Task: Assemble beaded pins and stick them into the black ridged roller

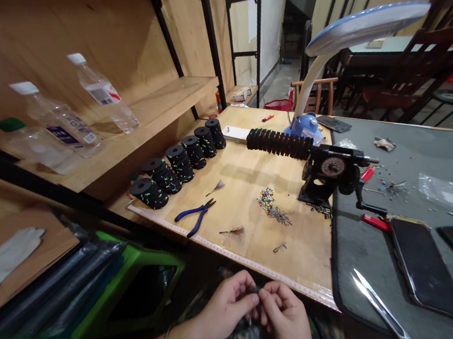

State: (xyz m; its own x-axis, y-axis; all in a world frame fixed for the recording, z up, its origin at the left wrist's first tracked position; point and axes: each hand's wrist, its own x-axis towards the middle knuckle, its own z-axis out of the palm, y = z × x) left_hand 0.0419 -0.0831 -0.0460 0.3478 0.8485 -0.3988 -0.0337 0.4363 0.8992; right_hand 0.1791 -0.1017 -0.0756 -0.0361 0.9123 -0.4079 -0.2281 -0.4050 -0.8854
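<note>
My left hand and my right hand meet just in front of the table's near edge, above my lap. Thumbs and fingers of both are pinched together around something small and dark, mostly hidden by the fingertips. A thin light tip pokes out below the left fingers. On the wooden table beyond lie a small metal piece, a tuft of bristles with an orange part, a second pale tuft and blue-handled pliers. A heap of pins with coloured heads sits farther back.
A black hand-cranked winder carries a row of black discs. Black spools line the left side. On the grey mat are tweezers and a phone. A lamp arches over the back; bottles stand on the shelf.
</note>
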